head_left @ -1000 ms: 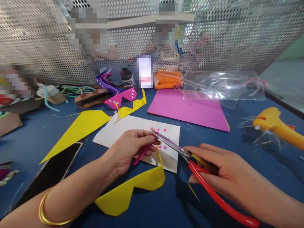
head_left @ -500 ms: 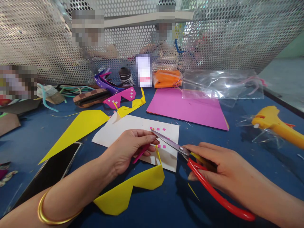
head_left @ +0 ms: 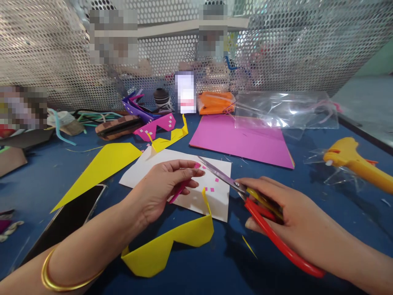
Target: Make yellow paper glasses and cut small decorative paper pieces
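Observation:
My left hand [head_left: 172,184] pinches a narrow pink strip [head_left: 180,191] above a sheet of white paper [head_left: 215,209]. In my right hand [head_left: 276,209] is a pair of red-handled scissors [head_left: 227,180], its blade tips pointing left, just past my left fingertips and apart from the strip. Several small pink squares [head_left: 217,180] lie on the white paper. Nearer me, yellow paper glasses [head_left: 168,241] with folded arms rest on the table, partly behind my left forearm.
Left lie a yellow foam-like sheet [head_left: 101,168] and a dark phone [head_left: 67,221]. Behind are small yellow glasses [head_left: 168,139], pink glasses [head_left: 156,125], a purple sheet stack [head_left: 242,141], an orange packet [head_left: 216,102] and clear bags [head_left: 288,108]. A yellow glue gun [head_left: 346,157] lies right.
My left hand has shifted slightly up and left with the strip. The scissors' tips have moved away from the left fingertips, and the right hand has moved slightly up.

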A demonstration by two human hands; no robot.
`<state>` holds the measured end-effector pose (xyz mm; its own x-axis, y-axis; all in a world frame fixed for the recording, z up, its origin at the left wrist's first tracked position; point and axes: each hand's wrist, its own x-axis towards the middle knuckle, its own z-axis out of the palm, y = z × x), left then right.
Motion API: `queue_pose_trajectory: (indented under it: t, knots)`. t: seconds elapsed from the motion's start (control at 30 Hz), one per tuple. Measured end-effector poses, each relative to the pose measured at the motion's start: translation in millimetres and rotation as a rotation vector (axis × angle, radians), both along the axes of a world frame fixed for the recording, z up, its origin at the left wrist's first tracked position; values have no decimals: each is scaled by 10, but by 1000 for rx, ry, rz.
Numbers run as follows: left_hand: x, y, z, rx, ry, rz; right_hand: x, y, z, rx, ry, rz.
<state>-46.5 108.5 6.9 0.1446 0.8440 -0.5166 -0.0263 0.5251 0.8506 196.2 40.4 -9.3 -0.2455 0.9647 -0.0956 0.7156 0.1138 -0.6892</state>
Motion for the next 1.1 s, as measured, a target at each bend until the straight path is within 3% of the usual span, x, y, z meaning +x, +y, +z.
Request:
queue_pose_trajectory:
  t: [0.47, 1.1]
  knots:
    - [49, -29, 12, 17, 4, 26, -45, -20, 68, 28, -22, 52]
    - [38, -38, -14, 6, 0, -2, 27, -1, -11, 123, -5, 114]
